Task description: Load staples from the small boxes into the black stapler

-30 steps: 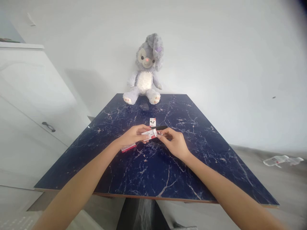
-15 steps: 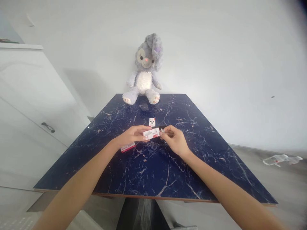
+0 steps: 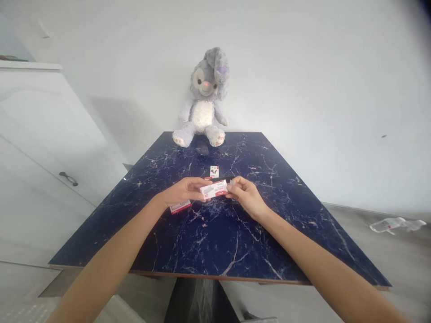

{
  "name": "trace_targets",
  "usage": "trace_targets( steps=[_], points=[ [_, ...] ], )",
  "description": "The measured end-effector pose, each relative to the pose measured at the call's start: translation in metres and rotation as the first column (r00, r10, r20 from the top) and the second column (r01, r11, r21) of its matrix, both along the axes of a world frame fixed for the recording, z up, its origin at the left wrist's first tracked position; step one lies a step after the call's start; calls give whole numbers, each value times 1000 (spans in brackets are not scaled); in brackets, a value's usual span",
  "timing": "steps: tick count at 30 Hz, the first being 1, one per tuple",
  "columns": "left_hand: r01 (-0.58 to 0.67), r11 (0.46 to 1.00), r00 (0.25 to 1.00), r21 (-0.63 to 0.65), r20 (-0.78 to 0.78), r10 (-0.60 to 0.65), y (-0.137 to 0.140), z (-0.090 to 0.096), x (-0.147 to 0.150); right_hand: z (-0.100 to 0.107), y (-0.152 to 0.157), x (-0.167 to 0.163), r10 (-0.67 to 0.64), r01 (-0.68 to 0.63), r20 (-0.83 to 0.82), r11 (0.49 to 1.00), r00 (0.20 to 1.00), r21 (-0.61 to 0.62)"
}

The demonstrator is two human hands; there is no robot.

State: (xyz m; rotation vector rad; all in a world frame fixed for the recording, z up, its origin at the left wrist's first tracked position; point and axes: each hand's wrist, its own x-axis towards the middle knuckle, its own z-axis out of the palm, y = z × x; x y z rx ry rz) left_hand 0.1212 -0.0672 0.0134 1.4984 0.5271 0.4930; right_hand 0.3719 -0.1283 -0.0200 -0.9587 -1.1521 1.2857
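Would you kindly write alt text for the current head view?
A person's left hand holds a small white-and-red rectangular box while the right hand pinches a small grey piece near the box's end, above a dark-blue marble-patterned table. A grey plush toy sits at the table's far edge.

L forearm (image 3: 114,253) from btm left, R forearm (image 3: 313,258) from btm right, both bare. L hand (image 3: 182,190) just left of ctr, pinching, thumb (image 3: 195,196) lowermost; R hand (image 3: 249,196) right of ctr, curled, pinching.
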Motion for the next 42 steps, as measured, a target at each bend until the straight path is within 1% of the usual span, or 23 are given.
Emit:
trace_targets(
  steps=[4, 7, 10, 12, 13, 15, 17, 19, 21, 23, 24, 25, 26, 27, 28, 30, 31, 32, 33, 34, 35, 39, 42],
  points=[
    [-33, 999, 999, 33, -10, 33, 1, -1, 0, 1, 0, 0, 4, -6, 47, 999, 999, 38],
    [-51, 997, 998, 55, -28, 52, 1, -3, 2, 4, -3, 1, -38, 21, 175, 995, 984, 101],
    [-37, 996, 999, 76, 1, 37, 1, -3, 4, 7, -10, -1, -162, 44, 404, 957, 901, 286],
    [12, 996, 1000, 83, 14, -13, -1, -1, 5, 9, -15, -3, -214, -12, 521, 918, 826, 396],
    [41, 996, 999, 82, 9, -42, -3, 1, 5, 10, -17, -4, -218, -44, 551, 905, 805, 423],
    [83, 994, 997, 74, -5, -83, -6, 5, 6, 11, -20, -7, -203, -77, 568, 899, 798, 430],
    [91, 994, 996, 61, -11, -90, -9, 9, 6, 12, -19, -8, -200, -50, 542, 910, 816, 411],
    [101, 994, 994, 41, -41, -100, -11, 10, 6, 14, -16, -5, -229, 22, 502, 923, 834, 385],
    [125, 991, 986, 37, -117, -120, -12, 8, 7, 16, -11, 1, -273, 112, 458, 931, 846, 348],
    [147, 986, 965, 82, -230, -125, -12, 5, 9, 16, -4, 10, -312, 191, 406, 931, 859, 312],
    [146, 979, 951, 139, -291, -101, -13, 3, 10, 16, 0, 15, -335, 229, 379, 927, 863, 298],
    [139, 965, 937, 224, -346, -54, -13, 3, 11, 14, 4, 20, -362, 267, 355, 919, 862, 289],
    [125, 936, 921, 330, -389, 15, -13, 3, 12, 13, 8, 24, -387, 303, 339, 912, 857, 277],
    [102, 889, 906, 446, -411, 103, -13, 3, 12, 10, 12, 29, -406, 332, 332, 907, 851, 259],
    [71, 824, 889, 562, -410, 203, -12, 4, 12, 8, 16, 33, -411, 348, 333, 908, 849, 233],
    [-21, 662, 849, 749, -336, 408, -9, 7, 12, 3, 21, 39, -385, 343, 344, 922, 857, 176],
    [-73, 586, 823, 807, -283, 493, -6, 7, 11, 1, 23, 41, -364, 329, 350, 931, 863, 155],
    [-115, 525, 800, 844, -235, 553, -3, 6, 9, -1, 25, 42, -346, 315, 357, 938, 868, 143],
    [-135, 483, 787, 865, -203, 583, 1, 5, 7, -2, 25, 44, -335, 304, 363, 942, 869, 142],
    [-132, 463, 788, 877, -191, 586, 4, 2, 5, -3, 26, 44, -332, 299, 367, 943, 869, 146],
    [-113, 460, 799, 881, -194, 569, 8, -1, 3, -4, 26, 45, -334, 299, 370, 942, 867, 152],
    [-2, 467, 836, 884, -255, 486, 16, -10, -4, -7, 27, 47, -318, 283, 410, 948, 855, 145],
    [48, 415, 831, 909, -267, 487, 15, -9, -4, -10, 29, 50, -315, 280, 439, 949, 842, 145]
  ],
)
